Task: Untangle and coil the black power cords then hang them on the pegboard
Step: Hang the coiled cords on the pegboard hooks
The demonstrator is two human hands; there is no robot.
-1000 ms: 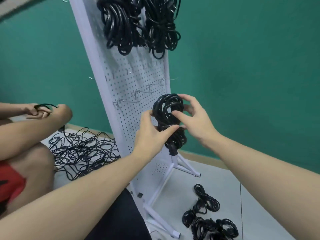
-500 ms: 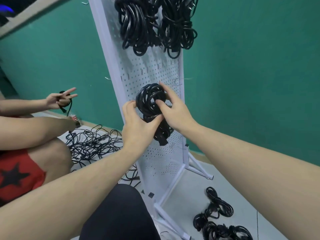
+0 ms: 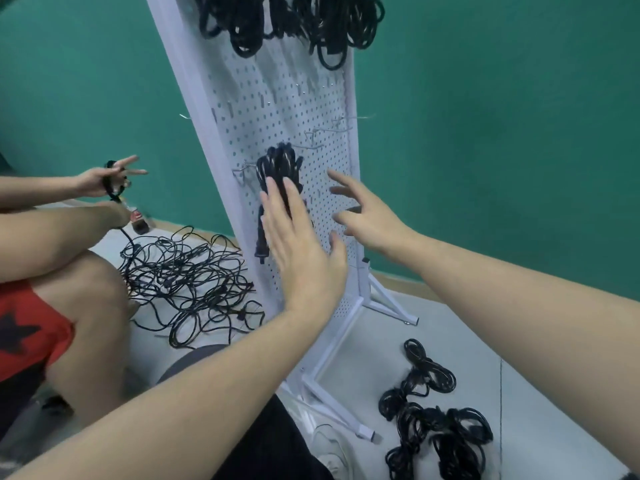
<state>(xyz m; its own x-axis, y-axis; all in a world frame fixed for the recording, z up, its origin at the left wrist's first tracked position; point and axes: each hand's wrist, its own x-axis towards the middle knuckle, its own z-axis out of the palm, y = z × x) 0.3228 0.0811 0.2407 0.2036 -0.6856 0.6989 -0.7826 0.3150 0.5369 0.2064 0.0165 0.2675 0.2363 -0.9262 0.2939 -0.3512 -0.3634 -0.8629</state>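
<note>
1. Coil (image 3: 280, 174) hanging on a hook mid-pegboard (image 3: 304, 109), plug end dangling below at the board's left side.
2. Left hand (image 3: 299, 247) flat, fingers straight and together, in front of the coil's lower part; contact can't be told. Grip apart, holding nothing.
3. Right hand (image 3: 367, 216) off to the right of the coil, fingers spread and relaxed, in front of bare board. Grip apart, holding nothing.
4. More coils (image 3: 291, 22) hung in a row across the top of the board.
5. Bundles (image 3: 433, 414) of coiled cord on the floor (image 3: 450, 327), right of the board's foot.
6. Tangle (image 3: 187, 275) of loose cord on the floor left of the board.
7. Second person seated at left, red shorts (image 3: 31, 327); one hand (image 3: 104, 178) raised with cord looped round the fingers, that cord running down toward the tangle.
8. Green wall (image 3: 502, 133) behind the board.
</note>
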